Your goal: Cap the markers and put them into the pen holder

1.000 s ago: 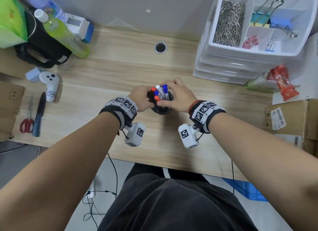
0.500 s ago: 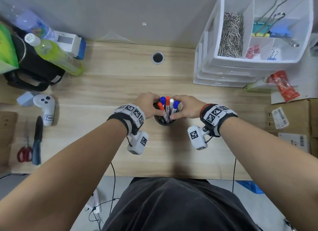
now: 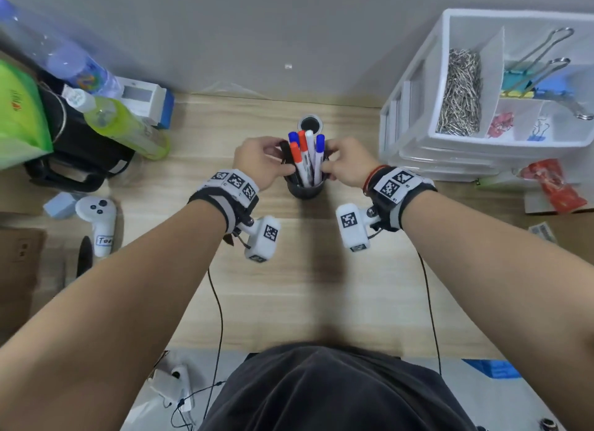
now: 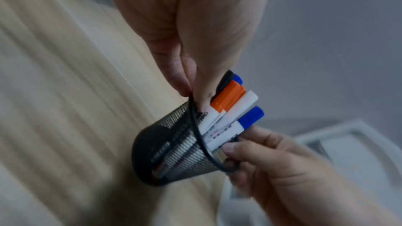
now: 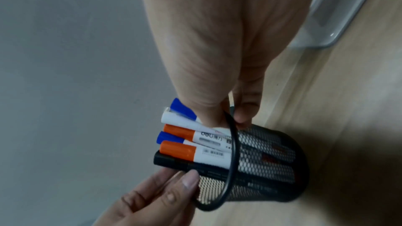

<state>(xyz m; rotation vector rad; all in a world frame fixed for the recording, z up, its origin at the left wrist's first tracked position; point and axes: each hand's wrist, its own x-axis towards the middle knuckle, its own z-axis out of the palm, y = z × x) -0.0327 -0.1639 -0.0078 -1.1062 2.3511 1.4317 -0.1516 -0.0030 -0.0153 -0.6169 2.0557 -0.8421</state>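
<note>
A black mesh pen holder (image 3: pixel 303 191) stands on the wooden desk (image 3: pixel 289 286), just in front of a round cable hole (image 3: pixel 310 123). Several capped markers (image 3: pixel 305 154) with blue, orange, white and black caps stick up out of it. My left hand (image 3: pixel 283 160) pinches the holder's rim on its left side, and the left wrist view shows thumb and finger on the rim (image 4: pixel 192 109). On the opposite side my right hand (image 3: pixel 331 162) pinches the rim. In the right wrist view the holder (image 5: pixel 267 164) and the markers (image 5: pixel 180 150) lie below that hand.
A white drawer organiser (image 3: pixel 418 154) with clips stands close on the right. At the left are a green bottle (image 3: pixel 122 125), a black bag (image 3: pixel 80 154) and a white controller (image 3: pixel 99 221). A red packet (image 3: pixel 553 186) lies at the far right. The wall is just behind.
Both hands have kept their hold on the holder and moved it away from me, toward the cable hole. The markers now stand closer together.
</note>
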